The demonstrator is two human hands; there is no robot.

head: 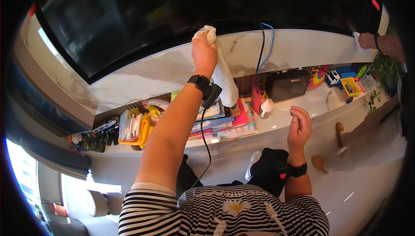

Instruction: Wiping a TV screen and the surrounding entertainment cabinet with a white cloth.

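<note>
My left hand (204,53) grips a white cloth (226,80) against the lower edge of a large black television screen (136,12). The rest of the cloth hangs down in front of the marble wall panel (175,59). My right hand (299,127) is held in the air in front of the cabinet ledge, its fingers loosely curled, touching nothing. A pale-capped bottle (266,106) stands on the ledge to the left of that hand. Both wrists wear black straps; a black cable runs down from the left one.
Below the screen hang a black and a blue cable (273,38). The ledge holds stacked books (238,119), a yellow basket with pens (142,132), a dark box (288,85) and a toy truck (334,77). At the right, another person's hand (367,40) holds a white cloth at the screen's edge.
</note>
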